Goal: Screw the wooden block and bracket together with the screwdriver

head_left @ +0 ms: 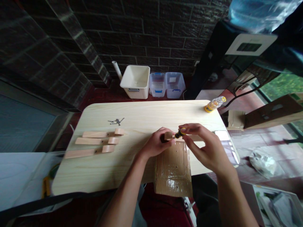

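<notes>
My left hand (157, 142) is closed around the rounded end of a wooden piece (168, 136), whose flat strip runs off to the right behind my other hand. Fingers of my right hand (204, 145) pinch a short black-and-yellow screwdriver (180, 132), its tip set against the wood near the left hand. Beneath both hands lies a tape-wrapped cardboard piece (174, 167) that overhangs the table's front edge. On the left are three similar wooden pieces (90, 141) with curved ends, side by side. A small pile of screws (117, 121) rests behind them.
The light wooden table (151, 115) carries a clear container with yellow ends (215, 104) at its back right corner and a phone (226, 146) at its right edge. Beyond it stand a cream bin (136, 82) and two clear plastic boxes (167, 84).
</notes>
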The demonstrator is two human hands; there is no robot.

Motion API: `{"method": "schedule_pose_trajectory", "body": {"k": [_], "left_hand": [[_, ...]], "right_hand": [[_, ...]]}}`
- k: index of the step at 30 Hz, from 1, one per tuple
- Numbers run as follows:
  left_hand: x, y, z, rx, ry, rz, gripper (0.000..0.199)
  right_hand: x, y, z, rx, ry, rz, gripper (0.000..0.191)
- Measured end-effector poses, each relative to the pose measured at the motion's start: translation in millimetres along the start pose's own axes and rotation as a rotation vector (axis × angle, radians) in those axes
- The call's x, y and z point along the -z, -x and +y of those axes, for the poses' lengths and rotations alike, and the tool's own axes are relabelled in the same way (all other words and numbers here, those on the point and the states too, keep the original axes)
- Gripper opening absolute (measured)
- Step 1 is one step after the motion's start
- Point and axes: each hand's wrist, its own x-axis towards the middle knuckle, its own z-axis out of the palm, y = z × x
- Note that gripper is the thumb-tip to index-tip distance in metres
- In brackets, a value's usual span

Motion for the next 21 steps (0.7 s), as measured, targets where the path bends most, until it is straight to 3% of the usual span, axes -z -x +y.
{"method": "schedule_pose_trajectory", "body": {"k": [21], "left_hand": [[-0.3,0.0,-1.6,0.004,-0.006,0.004,0.022]], "right_hand": [[3.7,0.3,-3.0,-0.008,0.004,-0.006,0.022]]}}
